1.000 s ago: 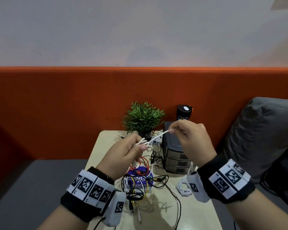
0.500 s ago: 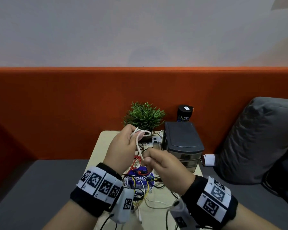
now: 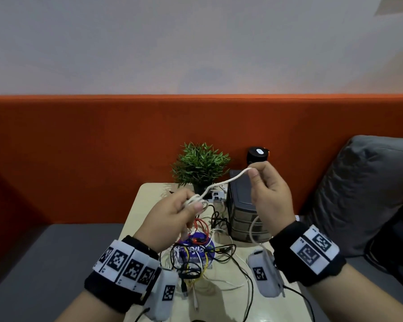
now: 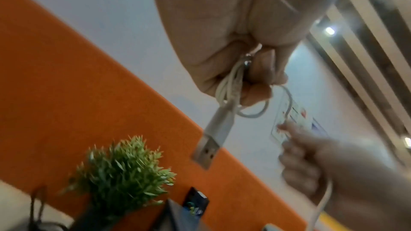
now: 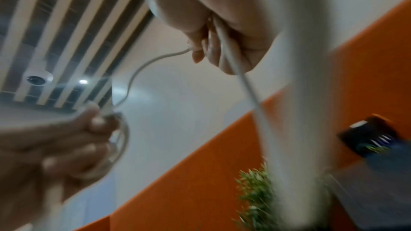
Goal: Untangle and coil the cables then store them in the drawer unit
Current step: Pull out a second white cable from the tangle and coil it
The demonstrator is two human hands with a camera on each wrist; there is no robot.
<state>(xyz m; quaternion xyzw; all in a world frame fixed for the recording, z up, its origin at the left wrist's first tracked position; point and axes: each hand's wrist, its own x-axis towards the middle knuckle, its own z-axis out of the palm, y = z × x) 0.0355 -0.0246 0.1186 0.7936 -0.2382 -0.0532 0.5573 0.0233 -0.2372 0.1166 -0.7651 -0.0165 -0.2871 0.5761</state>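
**Coiling in hand: white cable**

Small loops of the white cable [image 3: 221, 184] are pinched in the left hand [image 3: 172, 219]; its free run is pinched above by the right hand [image 3: 269, 196]. Another wrap onto the loops is judged next; the drawer unit [image 3: 241, 213] stands just behind.

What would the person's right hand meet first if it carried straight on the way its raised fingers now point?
Probably the black cylinder: the right hand, pinching the white cable, points toward it, though depth is unclear.
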